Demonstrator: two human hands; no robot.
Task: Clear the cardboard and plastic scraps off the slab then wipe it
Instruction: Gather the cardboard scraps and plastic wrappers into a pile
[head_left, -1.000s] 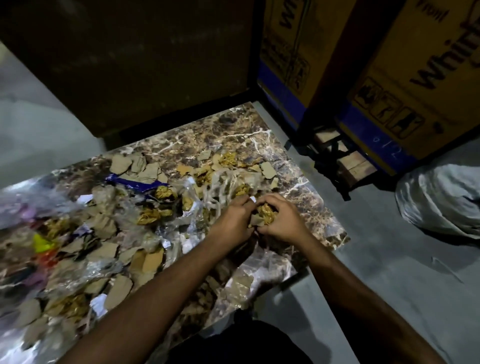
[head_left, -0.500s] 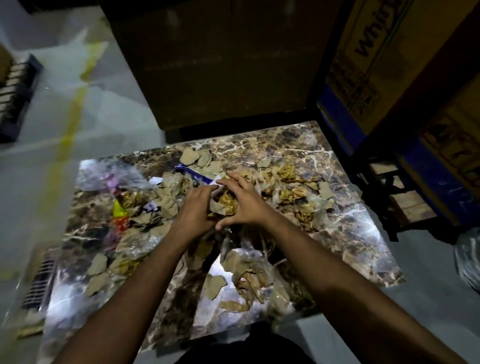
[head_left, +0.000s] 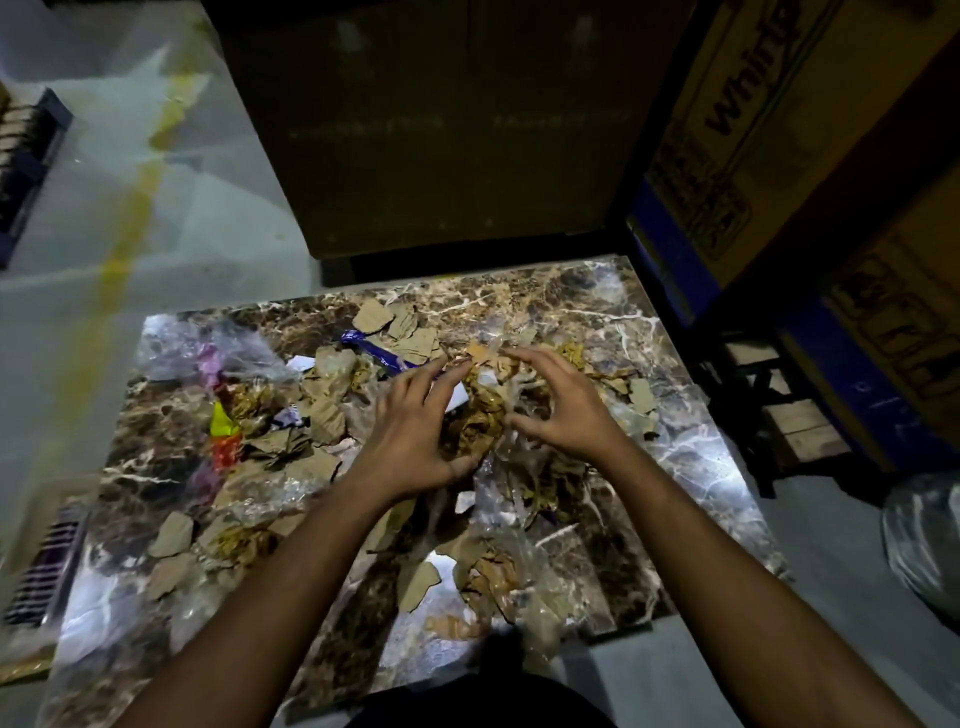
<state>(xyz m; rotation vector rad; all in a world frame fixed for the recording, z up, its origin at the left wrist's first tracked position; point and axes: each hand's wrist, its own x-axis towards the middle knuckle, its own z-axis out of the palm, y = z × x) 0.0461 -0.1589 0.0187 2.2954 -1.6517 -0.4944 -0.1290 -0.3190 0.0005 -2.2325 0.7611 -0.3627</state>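
We see both hands spread over a heap of scraps on the brown marble slab (head_left: 691, 467). Our left hand (head_left: 410, 441) and right hand (head_left: 563, 410) face each other, fingers splayed and slightly bent, with a crumpled golden-brown wad (head_left: 480, 421) between them. Whether the fingertips touch it we cannot tell. Just beyond the left fingertips lies a blue strip (head_left: 376, 353); torn cardboard pieces (head_left: 400, 327) lie farther out. Clear plastic film (head_left: 514, 525) bunches below the right thumb.

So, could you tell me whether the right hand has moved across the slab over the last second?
Yes. The right hand has gone left, from near the right edge of the slab toward the blue strip.
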